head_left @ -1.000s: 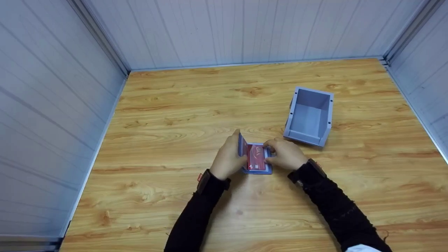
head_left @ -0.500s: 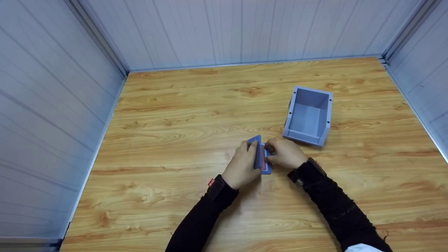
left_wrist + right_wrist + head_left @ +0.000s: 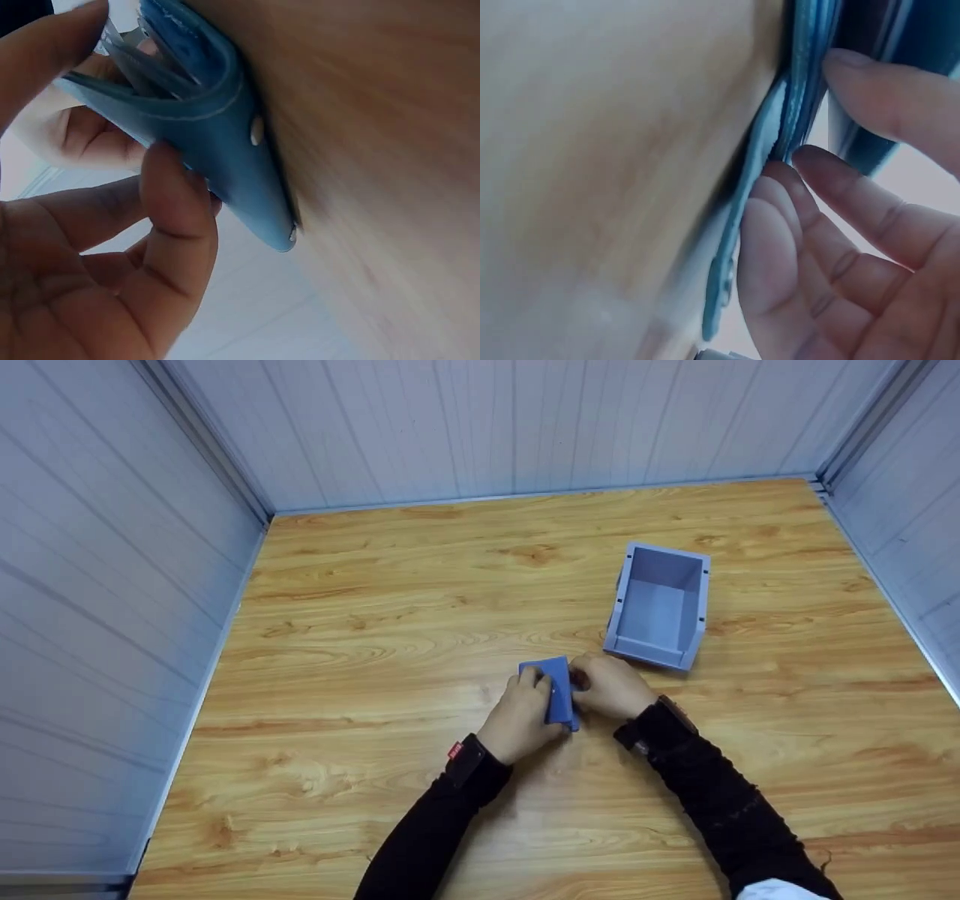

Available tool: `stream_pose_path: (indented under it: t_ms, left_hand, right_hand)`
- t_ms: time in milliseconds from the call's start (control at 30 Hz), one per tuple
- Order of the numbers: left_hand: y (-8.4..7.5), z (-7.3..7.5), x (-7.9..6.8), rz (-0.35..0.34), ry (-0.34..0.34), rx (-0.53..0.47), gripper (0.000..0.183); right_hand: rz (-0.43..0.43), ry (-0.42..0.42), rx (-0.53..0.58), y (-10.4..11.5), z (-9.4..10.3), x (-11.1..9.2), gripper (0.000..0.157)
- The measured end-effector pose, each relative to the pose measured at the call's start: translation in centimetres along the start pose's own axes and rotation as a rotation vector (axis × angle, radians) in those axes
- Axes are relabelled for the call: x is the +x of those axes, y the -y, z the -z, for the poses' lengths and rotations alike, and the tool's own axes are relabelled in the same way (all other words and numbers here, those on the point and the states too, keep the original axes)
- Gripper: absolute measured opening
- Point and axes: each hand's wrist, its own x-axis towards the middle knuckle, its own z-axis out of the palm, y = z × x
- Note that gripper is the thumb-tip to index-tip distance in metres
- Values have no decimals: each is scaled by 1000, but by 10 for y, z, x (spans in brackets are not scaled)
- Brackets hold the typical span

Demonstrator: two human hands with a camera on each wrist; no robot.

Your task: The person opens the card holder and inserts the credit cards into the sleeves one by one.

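A blue card holder (image 3: pixel 559 697) lies on the table between both hands, its cover folded most of the way over. My left hand (image 3: pixel 516 723) grips the cover from the left, fingers on its outer face. In the left wrist view, clear sleeves (image 3: pixel 150 64) show inside the fold, and a metal snap (image 3: pixel 257 130) sits on the spine. My right hand (image 3: pixel 613 687) holds the right edge with curled fingers. The right wrist view shows its thumb (image 3: pixel 855 67) against the inner layers and fingertips beside a strap (image 3: pixel 735 225) with a snap. The card inside is hidden in the head view.
A grey open-topped bin (image 3: pixel 656 607) stands beyond the right hand on the wood-patterned table (image 3: pixel 375 600). Pale panel walls (image 3: pixel 480 427) border the table at the back and both sides.
The left hand has moved right and folded the cover over the red card, which is now out of sight. The right hand stays at the holder's right edge.
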Motion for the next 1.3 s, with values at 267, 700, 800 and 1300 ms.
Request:
stream_pose_path:
  t_ms: [267,700,800,1300]
  left_hand:
    - [3,0,1,28,45,64,76]
    - [3,-2,3,63,81,41,58]
    - [4,-1,2,61,77,39,59]
    - [5,1,3,61,64,-19,45]
  right_hand:
    - [-17,6,-14,-2,2,-1,11]
    - [-52,4,-118,-7,9,-17,16]
    - [-50,15,-139,-10,11,-20,16]
    - [-78,10,-119,-17,21,-31,13]
